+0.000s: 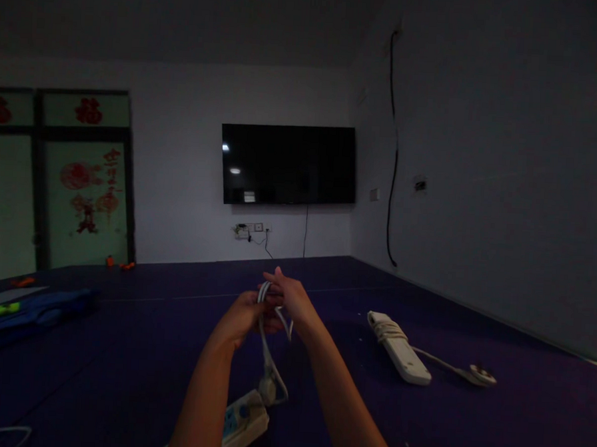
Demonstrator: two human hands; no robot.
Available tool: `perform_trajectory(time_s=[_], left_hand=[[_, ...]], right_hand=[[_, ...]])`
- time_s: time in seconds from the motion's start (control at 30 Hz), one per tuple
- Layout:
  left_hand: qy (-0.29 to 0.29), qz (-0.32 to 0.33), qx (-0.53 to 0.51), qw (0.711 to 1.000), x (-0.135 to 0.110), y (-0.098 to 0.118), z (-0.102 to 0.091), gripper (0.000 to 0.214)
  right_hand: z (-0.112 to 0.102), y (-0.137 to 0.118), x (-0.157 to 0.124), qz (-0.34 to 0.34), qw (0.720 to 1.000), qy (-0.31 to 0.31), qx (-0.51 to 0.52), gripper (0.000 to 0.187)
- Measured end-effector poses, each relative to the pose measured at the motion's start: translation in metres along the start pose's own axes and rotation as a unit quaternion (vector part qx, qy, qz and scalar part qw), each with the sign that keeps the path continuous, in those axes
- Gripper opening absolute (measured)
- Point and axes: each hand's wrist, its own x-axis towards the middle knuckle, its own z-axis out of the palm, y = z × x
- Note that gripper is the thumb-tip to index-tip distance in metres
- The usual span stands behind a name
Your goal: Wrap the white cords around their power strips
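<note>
Both my hands meet in the middle of the head view, above the dark blue surface, around a looped white power cord (263,292). My left hand (246,317) is closed on the cord's loops. Pressed close beside it, my right hand (287,296) has its fingers wrapped at the same bundle. From the hands the cord runs down to a plug (267,388) at the end of a white power strip (248,418) with blue sockets. My left forearm hides part of that strip.
To the right lies another white power strip (406,356), its cord wrapped round one end and its plug (481,375) trailing right. Blue folded cloth (38,310) with a yellow-green item (5,309) sits at left. A white cable (5,429) curves at the lower left.
</note>
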Motion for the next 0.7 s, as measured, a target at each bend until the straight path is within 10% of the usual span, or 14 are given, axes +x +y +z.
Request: perform_trajectory(time_s=[0.23,0.43,0.7], left_hand=[[0.071,0.013,-0.069,0.995,0.007,0.003,-0.005,0.012],[0.111,0.035,-0.083,0.99,0.004,0.007,-0.016,0.013],[0.137,0.062,-0.005,0.989,0.003,0.002,-0.024,0.031]], right_hand=[[-0.022,0.0,0.001,-0.068,0.986,-0.067,-0.138,0.039],[-0.035,0.002,-0.003,-0.068,0.929,-0.255,-0.259,0.018],[-0.034,-0.016,-0.011,-0.137,0.893,-0.267,-0.336,0.01]])
